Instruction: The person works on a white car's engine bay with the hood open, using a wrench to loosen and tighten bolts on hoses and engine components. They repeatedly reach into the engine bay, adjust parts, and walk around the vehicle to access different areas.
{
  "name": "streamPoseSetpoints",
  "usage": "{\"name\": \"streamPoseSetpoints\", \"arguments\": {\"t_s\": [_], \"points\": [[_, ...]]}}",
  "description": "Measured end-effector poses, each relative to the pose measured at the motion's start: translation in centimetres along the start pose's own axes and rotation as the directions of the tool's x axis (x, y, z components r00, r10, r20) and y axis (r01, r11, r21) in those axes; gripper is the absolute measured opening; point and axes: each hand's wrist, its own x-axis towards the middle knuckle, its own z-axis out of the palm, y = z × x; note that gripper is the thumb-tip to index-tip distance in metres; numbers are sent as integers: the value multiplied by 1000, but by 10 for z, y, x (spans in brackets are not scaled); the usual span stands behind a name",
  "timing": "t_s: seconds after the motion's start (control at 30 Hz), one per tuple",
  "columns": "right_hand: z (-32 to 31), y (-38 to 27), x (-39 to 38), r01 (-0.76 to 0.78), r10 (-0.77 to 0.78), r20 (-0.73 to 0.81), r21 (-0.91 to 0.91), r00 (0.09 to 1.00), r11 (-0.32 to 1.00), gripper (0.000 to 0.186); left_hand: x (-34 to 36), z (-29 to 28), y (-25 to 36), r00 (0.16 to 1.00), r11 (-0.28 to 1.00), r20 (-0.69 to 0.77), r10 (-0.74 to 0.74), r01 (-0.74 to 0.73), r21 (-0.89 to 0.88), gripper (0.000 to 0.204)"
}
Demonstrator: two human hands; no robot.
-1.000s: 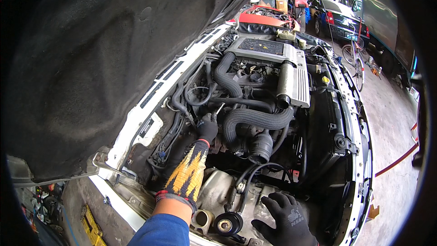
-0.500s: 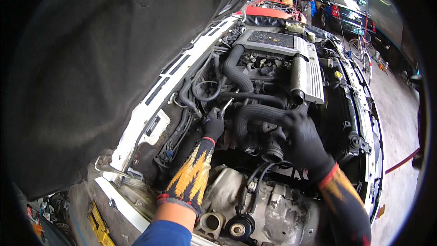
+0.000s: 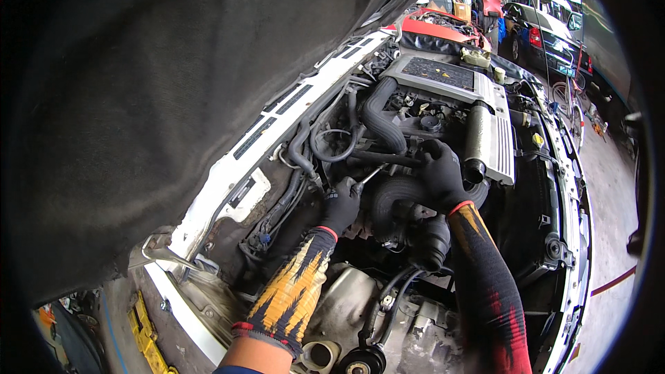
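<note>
My left hand (image 3: 343, 202) grasps a metal wrench (image 3: 372, 175) angled up toward a black engine hose (image 3: 381, 158); I'd keep the shaft from scuffing that hose. My right hand (image 3: 443, 172) is at its right end, grip unclear.

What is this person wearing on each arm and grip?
The left grip and right grip wear black gloves with red wrist trim; the left glove has small pale markings. The left sleeve has jagged yellow and black patterns, with red at its lower end. The right sleeve is mostly black with orange and red patches.
</note>
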Motion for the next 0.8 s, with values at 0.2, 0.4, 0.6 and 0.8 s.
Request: {"name": "streamPoseSetpoints", "arguments": {"t_s": [0.2, 0.4, 0.6, 0.8], "points": [[5, 1, -3, -118, 134, -57, 227, 989, 967, 27, 3, 4, -2, 998, 992, -58, -26, 33, 125, 27], [-1, -5, -7, 85, -82, -128, 19, 988, 996, 24, 8, 15, -11, 994, 994, -107, 3, 9, 112, 24], [-3, -11, -7, 58, -58, -91, -4, 994, 998, 25, 15, 17, -22, 996, 992, -81, 33, -23, 123, 20], [-4, -10, -8, 56, -57, -92, -6, 994, 998, 25, 17, 19, -27, 995, 992, -81, 53, -43, 120, 20]]}}
